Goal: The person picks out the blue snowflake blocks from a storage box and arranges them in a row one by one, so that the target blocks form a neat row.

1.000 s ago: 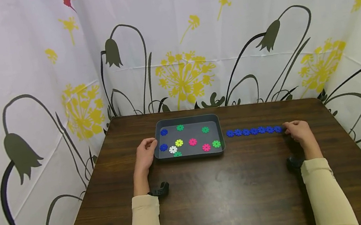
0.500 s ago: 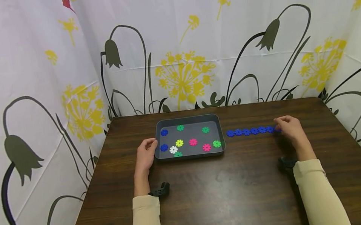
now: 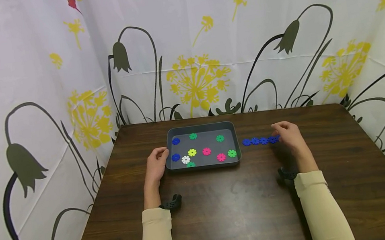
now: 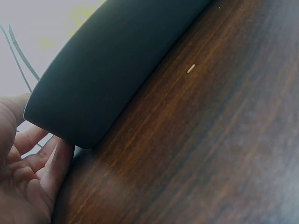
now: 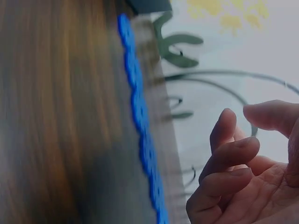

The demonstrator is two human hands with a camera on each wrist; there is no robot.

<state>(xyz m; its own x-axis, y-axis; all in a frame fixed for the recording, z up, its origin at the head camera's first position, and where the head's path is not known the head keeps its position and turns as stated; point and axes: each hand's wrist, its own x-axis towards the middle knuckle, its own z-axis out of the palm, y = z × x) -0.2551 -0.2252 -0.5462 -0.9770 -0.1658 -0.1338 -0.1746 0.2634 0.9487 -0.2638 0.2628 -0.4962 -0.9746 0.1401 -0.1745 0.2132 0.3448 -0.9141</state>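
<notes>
At 9 o'clock on the grey tray [image 3: 204, 167], the left hand [image 3: 156, 165] holds its wall, thumb at the rim and fingers against the outside. The tray looks stiff and smooth, probably light enough to slide if nudged; its end walls should give a sure hold. Inside lie 10 loose discs, among them a blue disc [image 3: 176, 141] at 10 o'clock, a white disc [image 3: 186, 159] at 8 and a lime disc [image 3: 232, 153] at 4. They look like thin plastic, best pinched by opposite edges.

Just off the tray's 3 o'clock, the chain of blue discs [image 3: 264, 141] runs flat along the table [image 3: 248, 210], at least 4 showing in the head view. It should be very light, each disc stiff but the joints apt to flex or part, so lifting by 1 end could make it sag; mid-chain support seems safer.

Toward the chain's 3 o'clock end, the right hand [image 3: 289, 135] hovers with nothing in its grasp, fingers loosely bent, thumb apart, fingertips clear of the discs in the right wrist view.
</notes>
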